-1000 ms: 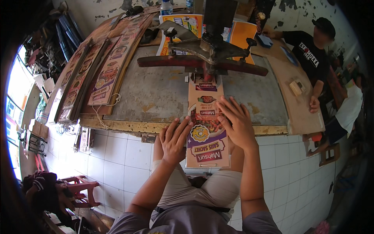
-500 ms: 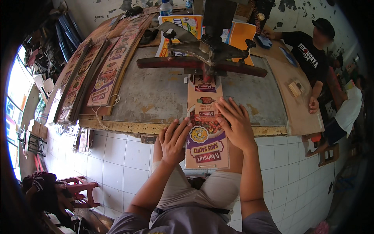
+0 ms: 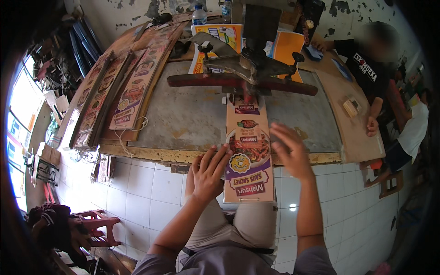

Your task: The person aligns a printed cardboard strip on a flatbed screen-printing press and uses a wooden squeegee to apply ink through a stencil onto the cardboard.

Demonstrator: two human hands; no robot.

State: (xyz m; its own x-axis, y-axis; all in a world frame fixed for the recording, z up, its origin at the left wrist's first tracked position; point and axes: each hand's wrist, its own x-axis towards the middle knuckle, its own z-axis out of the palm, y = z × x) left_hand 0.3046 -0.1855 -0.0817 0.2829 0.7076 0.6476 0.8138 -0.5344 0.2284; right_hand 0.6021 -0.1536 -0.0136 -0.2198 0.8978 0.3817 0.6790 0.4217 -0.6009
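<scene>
A long printed strip (image 3: 249, 160), pink with purple and food pictures, lies under the press and overhangs the table's near edge above my lap. A loop of string or wire shows at its near end. My left hand (image 3: 210, 170) lies at the strip's left edge with fingers stretched and fingertips against it; its thumb is hidden. To the right of the strip, my right hand (image 3: 293, 153) is raised with fingers apart, a little blurred, and holds nothing. The press (image 3: 247, 68), dark metal with a red crossbar, stands over the strip's far end.
Similar printed strips (image 3: 130, 103) lie in piles on the table's left. Orange and yellow printed sheets (image 3: 286, 46) and a water bottle (image 3: 199, 16) are behind the press. At right sit a small wooden block (image 3: 351, 107) and a co-worker (image 3: 366, 68). A red stool (image 3: 98, 224) stands lower left.
My right hand has lifted off the strip and shifted to its right side. My left hand stays at the left edge. The whole view has shifted slightly.
</scene>
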